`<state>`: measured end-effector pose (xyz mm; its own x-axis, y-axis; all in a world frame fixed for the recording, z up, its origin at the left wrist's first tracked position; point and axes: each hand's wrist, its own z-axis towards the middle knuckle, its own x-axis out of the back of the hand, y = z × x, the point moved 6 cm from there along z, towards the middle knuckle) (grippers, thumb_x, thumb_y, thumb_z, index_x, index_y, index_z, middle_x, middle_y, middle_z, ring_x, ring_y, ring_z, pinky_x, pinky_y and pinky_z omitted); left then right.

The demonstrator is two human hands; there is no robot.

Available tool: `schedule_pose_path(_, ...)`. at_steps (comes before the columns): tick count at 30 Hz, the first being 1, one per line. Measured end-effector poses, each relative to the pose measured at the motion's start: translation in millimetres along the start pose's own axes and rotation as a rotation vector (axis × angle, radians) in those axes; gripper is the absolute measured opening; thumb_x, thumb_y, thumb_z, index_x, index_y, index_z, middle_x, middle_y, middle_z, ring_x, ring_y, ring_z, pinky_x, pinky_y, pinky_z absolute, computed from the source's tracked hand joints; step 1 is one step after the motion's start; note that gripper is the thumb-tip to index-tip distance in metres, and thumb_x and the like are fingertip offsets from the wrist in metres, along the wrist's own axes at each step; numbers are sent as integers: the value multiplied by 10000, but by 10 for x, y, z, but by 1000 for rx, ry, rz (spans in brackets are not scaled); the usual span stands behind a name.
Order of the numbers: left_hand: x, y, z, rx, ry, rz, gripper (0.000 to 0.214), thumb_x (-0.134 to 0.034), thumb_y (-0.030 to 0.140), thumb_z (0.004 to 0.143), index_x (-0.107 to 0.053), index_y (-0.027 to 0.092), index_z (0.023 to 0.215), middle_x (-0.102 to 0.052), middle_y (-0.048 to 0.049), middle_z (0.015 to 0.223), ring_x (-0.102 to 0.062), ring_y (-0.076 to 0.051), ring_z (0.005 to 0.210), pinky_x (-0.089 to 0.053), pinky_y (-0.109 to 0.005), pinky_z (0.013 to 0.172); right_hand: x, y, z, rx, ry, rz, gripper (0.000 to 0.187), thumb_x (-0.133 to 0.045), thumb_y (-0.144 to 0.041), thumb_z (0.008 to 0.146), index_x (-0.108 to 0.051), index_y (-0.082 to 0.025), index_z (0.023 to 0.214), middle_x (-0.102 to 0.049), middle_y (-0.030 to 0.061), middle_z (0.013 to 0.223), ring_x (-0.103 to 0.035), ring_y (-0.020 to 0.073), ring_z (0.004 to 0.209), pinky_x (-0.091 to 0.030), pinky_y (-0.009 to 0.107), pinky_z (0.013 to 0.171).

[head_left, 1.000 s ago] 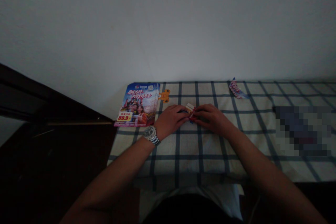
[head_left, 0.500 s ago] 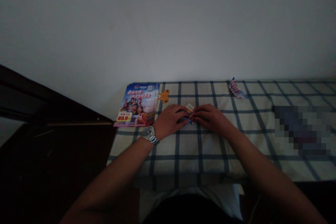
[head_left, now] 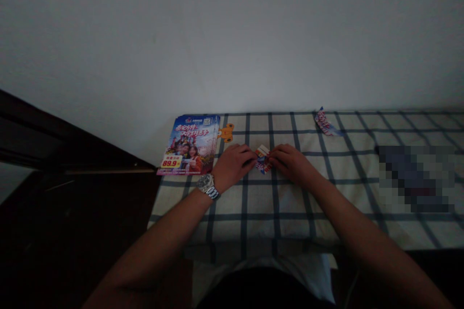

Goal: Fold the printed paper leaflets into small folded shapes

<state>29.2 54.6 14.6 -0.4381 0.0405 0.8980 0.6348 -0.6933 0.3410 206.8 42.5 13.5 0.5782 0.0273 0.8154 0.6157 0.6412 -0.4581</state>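
Between my two hands is a small folded piece of printed paper [head_left: 262, 158], blue, red and white, just above or on the checked cloth. My left hand [head_left: 236, 163], with a metal watch [head_left: 207, 185] on its wrist, pinches the paper's left edge. From the other side, the fingers of my right hand [head_left: 290, 160] are closed on its right edge. Left of my left hand lies a stack of printed flyers [head_left: 188, 147] with a large 89.9 on the top one.
A torn, curled strip of printed paper [head_left: 325, 124] lies near the wall [head_left: 253, 43]. An orange bear-like figure [head_left: 226, 133] shows beside the flyers. A pixelated dark object [head_left: 411, 174] is at the right on the checked tablecloth [head_left: 228, 222]. Dark furniture [head_left: 47, 130] stands at the left.
My fingers have drawn slightly apart along the folded paper, so more of its printed face shows. The flyers and the torn strip stay where they were.
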Motion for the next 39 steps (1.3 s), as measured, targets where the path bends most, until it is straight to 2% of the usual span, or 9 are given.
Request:
schedule_pose_path(4,1,4,-3,22,-13,-25,208,-567,357,1016,-713,216,1061,-700,-38,995,-634,-202,931,-460,-362,853,-9,1,-4,-54,-57,-24,232,-480,-298,1051,-663,-199,946,-667,90,929,-619,230,878,-505,370,810)
schedule_pose_path(7,10,11,-1,53,-23,-35,196,-596,358,1000,-723,219,1053,-705,-31,964,-637,-202,912,-452,-361,830,-9,11,-11,-93,-66,8,197,-495,-301,1046,-651,-207,972,-675,71,932,-631,216,867,-500,347,794)
schedule_pose_path(11,18,13,5,89,-25,-54,183,-614,355,990,-730,233,1060,-724,-26,993,-643,-208,921,-448,-371,843,-3,24,-11,-129,-35,65,126,-538,-273,1031,-648,-224,1068,-716,52,1024,-664,210,951,-502,337,860)
schedule_pose_path(16,-5,-19,9,159,-15,-79,215,-620,386,985,-712,243,1116,-729,-19,973,-648,-211,911,-451,-375,841,-27,59,3,-175,-22,64,133,-553,-279,1023,-664,-225,1070,-723,49,1004,-678,208,914,-515,330,821)
schedule_pose_path(21,-25,-30,13,208,34,-92,213,-610,406,989,-719,240,1064,-693,-19,947,-637,-189,870,-455,-332,770,-39,85,21,-203,14,47,138,-564,-279,1012,-685,-225,1053,-732,60,1006,-683,215,908,-523,335,808)
schedule_pose_path(32,-42,-37,46,241,68,-68,161,-636,374,973,-696,225,987,-664,-9,893,-630,-177,834,-450,-323,745,-17,110,44,-244,107,45,132,-616,-288,987,-720,-223,1034,-685,71,1004,-669,221,924,-530,350,829)
schedule_pose_path(39,-36,-19,46,256,77,-61,154,-648,371,966,-691,232,1016,-672,-18,943,-636,-187,852,-457,-340,770,-34,91,65,-221,99,20,144,-612,-289,990,-736,-229,1032,-665,71,982,-658,221,895,-536,363,815)
